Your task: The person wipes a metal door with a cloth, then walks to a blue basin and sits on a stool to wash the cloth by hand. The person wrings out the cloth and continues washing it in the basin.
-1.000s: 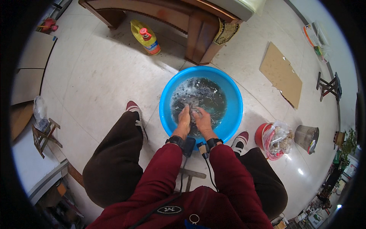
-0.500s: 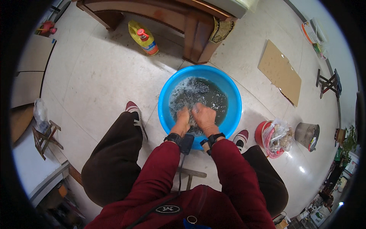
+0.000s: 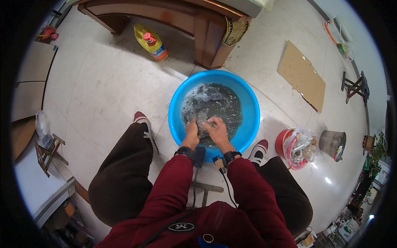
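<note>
Between my feet stands a blue basin point(image 3: 255, 111) of dark, murky water point(image 3: 229, 108), with white suds along its left side. A wet, greyish bundle point(image 3: 202, 120), seemingly cloth, is at the water's surface. My left hand point(image 3: 191, 133) closes on its left side. From the right, my right hand point(image 3: 217, 130) grips it with bent fingers. Some fingertips are hidden by the bundle and the hands themselves. Each wrist wears a black strap with a small device, and cables run from them toward my body.
Beyond the basin are a brown wooden table leg point(image 3: 210, 47) and a yellow-and-red plastic bottle point(image 3: 156, 46). To the right are flat cardboard point(image 3: 301, 76), a red bucket point(image 3: 279, 142) with a plastic bag and a grey bucket point(image 3: 329, 142). A small wooden stool point(image 3: 49, 153) stands left.
My hands have come up from lower in the water, and the greyish bundle now shows between them. The right hand has turned so its fingers show more. The view has shifted slightly.
</note>
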The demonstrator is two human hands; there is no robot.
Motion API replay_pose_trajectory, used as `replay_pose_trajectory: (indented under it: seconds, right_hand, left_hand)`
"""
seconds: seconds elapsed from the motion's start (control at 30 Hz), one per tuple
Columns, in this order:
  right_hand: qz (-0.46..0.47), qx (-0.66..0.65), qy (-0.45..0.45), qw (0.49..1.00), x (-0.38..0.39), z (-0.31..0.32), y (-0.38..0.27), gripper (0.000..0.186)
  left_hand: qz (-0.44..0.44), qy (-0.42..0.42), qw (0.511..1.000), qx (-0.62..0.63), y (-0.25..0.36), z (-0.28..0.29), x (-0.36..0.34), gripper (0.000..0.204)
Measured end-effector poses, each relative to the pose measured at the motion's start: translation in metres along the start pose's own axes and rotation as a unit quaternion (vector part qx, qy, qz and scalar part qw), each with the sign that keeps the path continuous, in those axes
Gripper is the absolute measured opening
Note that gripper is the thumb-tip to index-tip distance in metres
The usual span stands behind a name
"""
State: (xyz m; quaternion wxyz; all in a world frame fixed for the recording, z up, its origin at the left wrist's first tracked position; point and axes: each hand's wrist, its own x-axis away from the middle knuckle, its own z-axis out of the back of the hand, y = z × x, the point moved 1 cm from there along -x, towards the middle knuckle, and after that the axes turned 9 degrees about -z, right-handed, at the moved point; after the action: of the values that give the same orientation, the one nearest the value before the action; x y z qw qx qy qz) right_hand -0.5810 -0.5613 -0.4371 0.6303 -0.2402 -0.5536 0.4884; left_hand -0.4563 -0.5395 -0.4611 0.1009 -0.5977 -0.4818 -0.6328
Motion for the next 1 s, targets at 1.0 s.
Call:
replay_pose_trajectory:
  seconds: [1.0]
  right_hand:
    - [0.089,0.19,0.01,0.978,0.033,0.001,-0.069,0.032]
  left_hand:
    - [-0.019,-0.008,0.998,-0.053,0.008,-0.007,0.002,0.048]
